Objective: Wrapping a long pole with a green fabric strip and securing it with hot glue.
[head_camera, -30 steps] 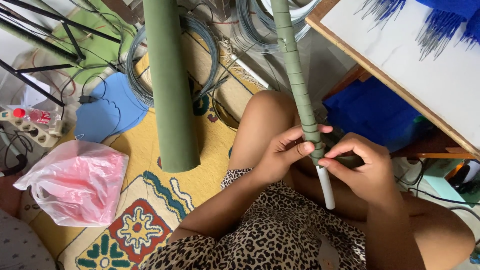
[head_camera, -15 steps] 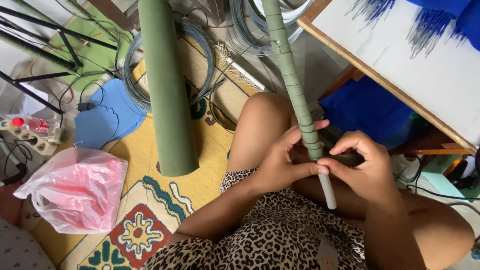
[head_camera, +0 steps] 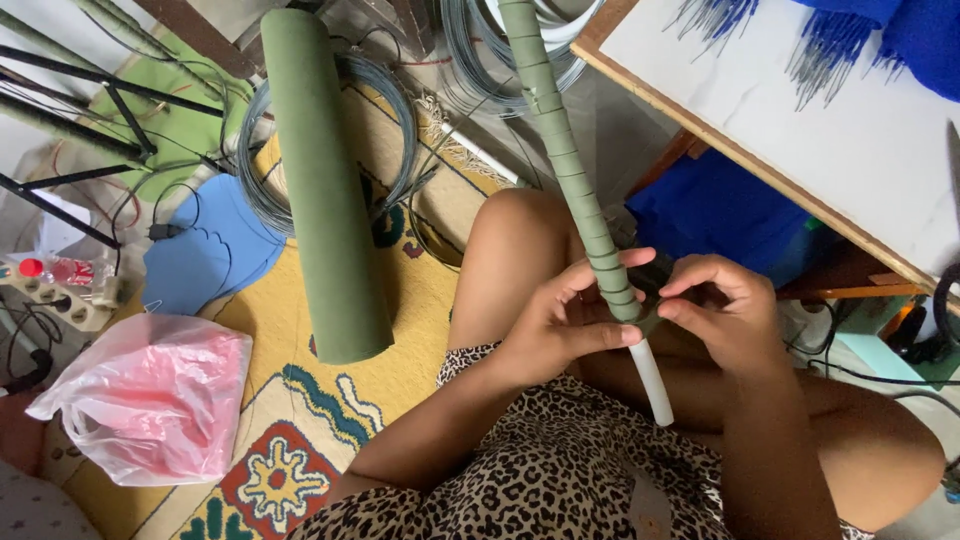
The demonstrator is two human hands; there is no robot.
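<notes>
The left hand is closing around a long white plastic rod that is wrapped in a spiral of green tape, with the fingers curling over the lowest wrapped turn and the thumb pressing along the rod. The right hand is pinching the loose end of the green tape against the rod at the 3 o'clock side of the left hand. The rod is running from the lap up toward 12 o'clock, with only its short lower end bare and white.

Judging by the grip, the wrapping step is in hand and nearly complete. The next turn is calling for steady tension on the tape and a slight rotation of the rod so that each lap overlaps the last.

The person is sitting on a yellow patterned floor mat, in leopard-print clothing. At 10 o'clock of the hands, a thick roll of green felt-like sheet is lying across coils of grey wire. At 8 o'clock a pink plastic bag is resting. At 2 o'clock a white board with a wooden edge is carrying blue fringed material.
</notes>
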